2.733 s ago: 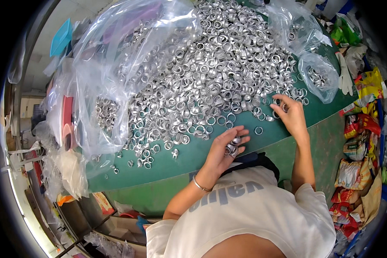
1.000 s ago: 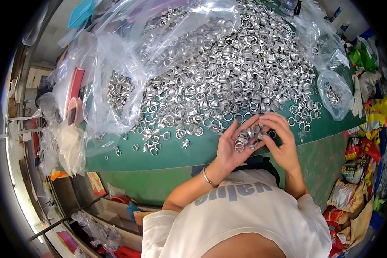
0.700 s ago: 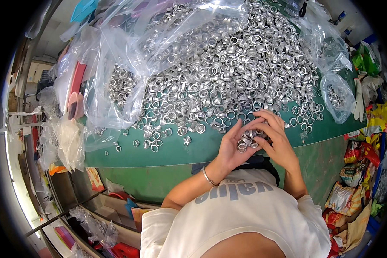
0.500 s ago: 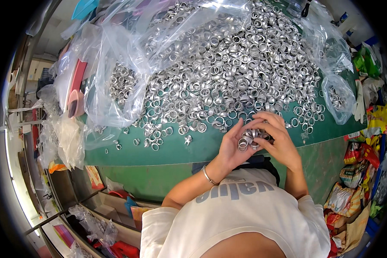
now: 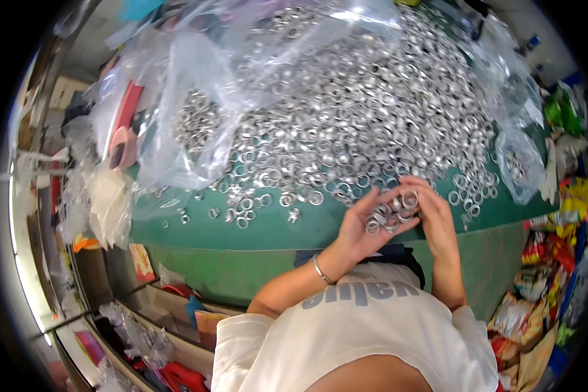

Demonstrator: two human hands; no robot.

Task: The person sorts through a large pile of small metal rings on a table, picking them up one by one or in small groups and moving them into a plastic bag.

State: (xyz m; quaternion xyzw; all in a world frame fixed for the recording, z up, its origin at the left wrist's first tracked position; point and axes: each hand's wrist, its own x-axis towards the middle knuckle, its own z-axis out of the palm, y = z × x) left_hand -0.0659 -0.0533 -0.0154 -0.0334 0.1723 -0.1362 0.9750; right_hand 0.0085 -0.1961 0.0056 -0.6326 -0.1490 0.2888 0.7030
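Right hand [image 5: 434, 215], grip unclear, joined left hand [image 5: 359, 234] cupping rings [image 5: 391, 225] above green table [image 5: 268, 237] near shelves [image 5: 188, 343]

We see a heap of rings [image 5: 372, 117] on the table [image 5: 268, 233], a plastic sack [image 5: 160, 157] to its left, a bag [image 5: 528, 186] to its right.

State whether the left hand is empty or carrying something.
Not empty: the left hand is turned palm up, and a small cluster of silver-coloured rings shows across its palm and fingers.

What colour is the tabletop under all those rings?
The tabletop is dark green, showing best in the head view.
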